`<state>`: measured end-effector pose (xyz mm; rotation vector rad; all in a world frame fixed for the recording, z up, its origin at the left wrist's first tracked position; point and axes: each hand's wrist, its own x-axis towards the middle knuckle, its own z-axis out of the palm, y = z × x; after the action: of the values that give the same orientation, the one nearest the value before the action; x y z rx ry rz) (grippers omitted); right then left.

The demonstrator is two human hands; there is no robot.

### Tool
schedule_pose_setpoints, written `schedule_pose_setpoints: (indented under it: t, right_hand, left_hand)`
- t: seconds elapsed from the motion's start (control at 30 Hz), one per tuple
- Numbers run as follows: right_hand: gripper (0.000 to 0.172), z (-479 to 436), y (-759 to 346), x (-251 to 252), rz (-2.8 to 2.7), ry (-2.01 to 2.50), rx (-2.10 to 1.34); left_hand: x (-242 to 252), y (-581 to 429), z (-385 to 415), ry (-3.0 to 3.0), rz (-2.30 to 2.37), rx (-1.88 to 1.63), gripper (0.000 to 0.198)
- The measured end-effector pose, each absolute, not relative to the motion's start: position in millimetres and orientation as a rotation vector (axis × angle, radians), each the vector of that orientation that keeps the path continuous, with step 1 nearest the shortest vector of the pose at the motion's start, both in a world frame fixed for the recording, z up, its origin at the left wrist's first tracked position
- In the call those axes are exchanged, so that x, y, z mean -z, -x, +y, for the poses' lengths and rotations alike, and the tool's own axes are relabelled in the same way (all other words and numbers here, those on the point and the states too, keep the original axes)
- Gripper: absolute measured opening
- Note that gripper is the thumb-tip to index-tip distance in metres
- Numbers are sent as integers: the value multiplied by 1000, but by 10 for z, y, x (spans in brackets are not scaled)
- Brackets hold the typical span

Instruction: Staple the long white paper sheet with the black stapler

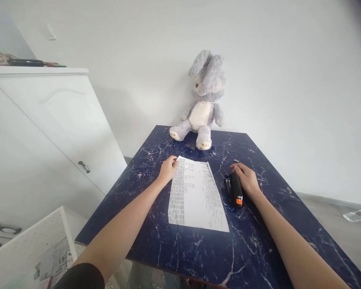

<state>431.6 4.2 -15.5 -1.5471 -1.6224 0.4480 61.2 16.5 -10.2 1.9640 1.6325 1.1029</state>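
Printed paper (197, 196) lies on the dark blue marbled table (156, 245), its top left corner slightly raised. My left hand (168, 168) pinches that corner, fingers closed on it. To the right of the paper a black stapler (236, 190) with an orange patch rests on the table. My right hand (246, 178) is beside the stapler's far end, fingers curled and partly hidden; whether it grips the stapler is unclear. A small greyish piece (236, 161) lies just beyond the right fingertips.
A grey plush rabbit (201, 108) sits at the table's far edge against the wall. On the left stands a white cabinet (48, 132) with items on top. A white-framed container (64, 233) is at the lower left. A clear plastic item (357, 216) lies on the floor at right.
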Motion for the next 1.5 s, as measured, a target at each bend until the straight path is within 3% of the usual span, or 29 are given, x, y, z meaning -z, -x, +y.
schedule_pose_setpoints:
  t: [1.5]
  right_hand:
    - [42, 45, -4322, 181, -1648, 1522, -473]
  left_hand:
    - [118, -622, 169, -1944, 1595, -1128, 15]
